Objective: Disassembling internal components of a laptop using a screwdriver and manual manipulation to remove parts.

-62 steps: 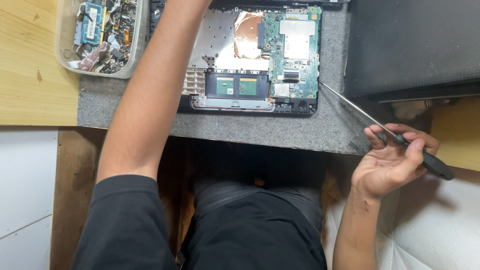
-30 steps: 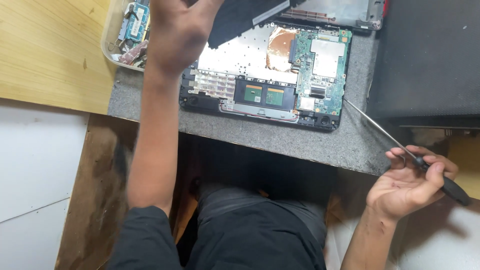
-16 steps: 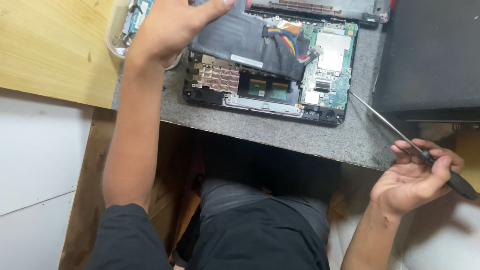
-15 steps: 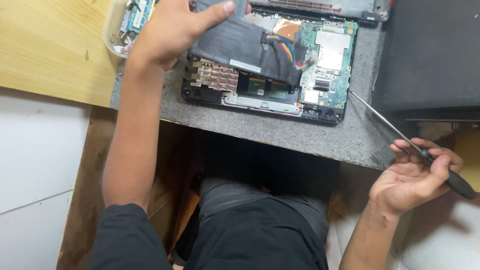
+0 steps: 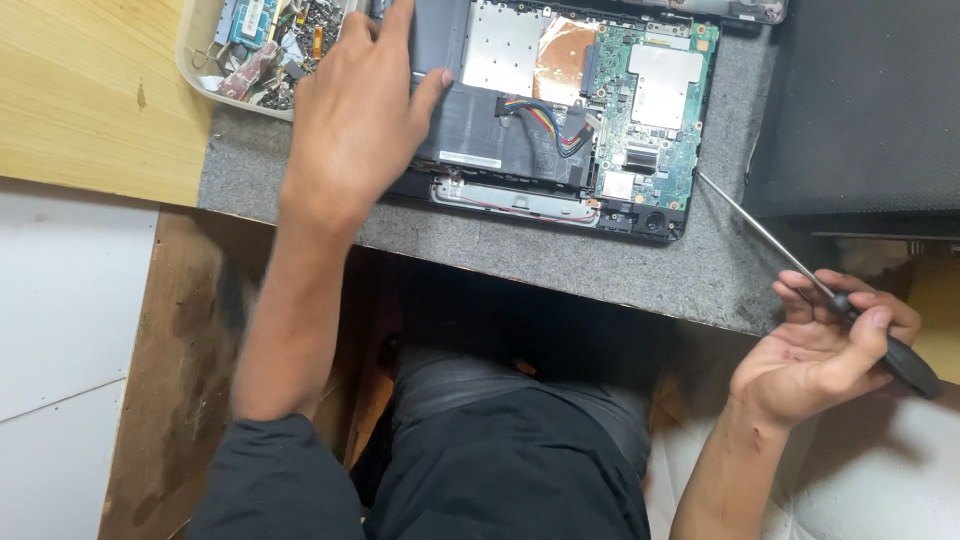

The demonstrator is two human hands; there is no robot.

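An opened laptop base (image 5: 640, 215) lies on a grey mat (image 5: 600, 265), its green circuit board (image 5: 655, 110) and copper heat plate exposed. A flat black battery pack (image 5: 500, 135) with coloured wires lies in the base's lower left part. My left hand (image 5: 355, 120) presses flat on the battery's left end, fingers spread. My right hand (image 5: 825, 350) is off the desk edge at the right, closed around a long screwdriver (image 5: 770, 240) whose thin shaft points up-left toward the laptop's right corner.
A clear plastic tray (image 5: 200, 75) of small boards and screws sits at the upper left on the wooden desk (image 5: 90, 100). A dark laptop lid or panel (image 5: 860, 110) lies at the upper right. My lap in dark trousers is below the desk edge.
My left hand brought the black battery pack over the laptop base and lowered it into the bay, where it now lies flat. The right hand kept holding the screwdriver nearly still.
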